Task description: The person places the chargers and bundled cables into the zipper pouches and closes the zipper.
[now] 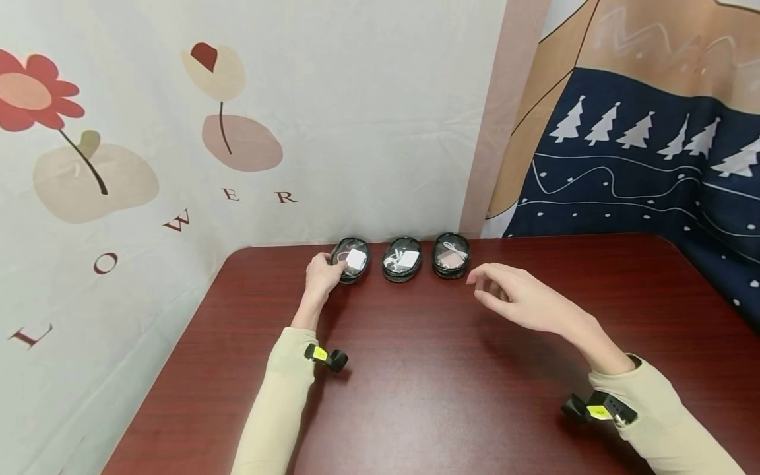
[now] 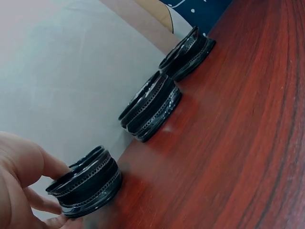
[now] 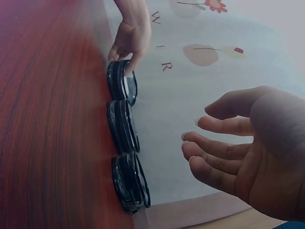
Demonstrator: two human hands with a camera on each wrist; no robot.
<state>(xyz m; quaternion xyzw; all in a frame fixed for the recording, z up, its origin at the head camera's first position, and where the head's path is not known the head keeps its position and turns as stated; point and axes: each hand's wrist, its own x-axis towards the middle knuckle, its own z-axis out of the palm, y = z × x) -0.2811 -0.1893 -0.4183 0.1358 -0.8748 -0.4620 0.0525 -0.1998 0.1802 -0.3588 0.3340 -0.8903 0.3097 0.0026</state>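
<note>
Three small oval black cases with clear tops sit in a row at the table's far edge. My left hand (image 1: 323, 274) grips the left case (image 1: 357, 258), thumb over its top and fingers at its outer side. White cord and a pale card show through that lid. The middle case (image 1: 402, 262) also has white cord and a pale piece inside. In the right case (image 1: 452, 251) lies a coiled white cord. My right hand (image 1: 525, 297) hovers above the table just right of that case, its fingers loosely curled around nothing. Zips run around the cases' sides (image 2: 93, 183) in the left wrist view.
The dark red wooden table (image 1: 404, 396) spreads in front of me. Right behind the cases hangs a pale cloth (image 1: 368, 119) with printed flowers and letters. A navy cloth (image 1: 605, 178) with white trees hangs at the back right. Each sleeve carries a small black wrist camera (image 1: 337, 360).
</note>
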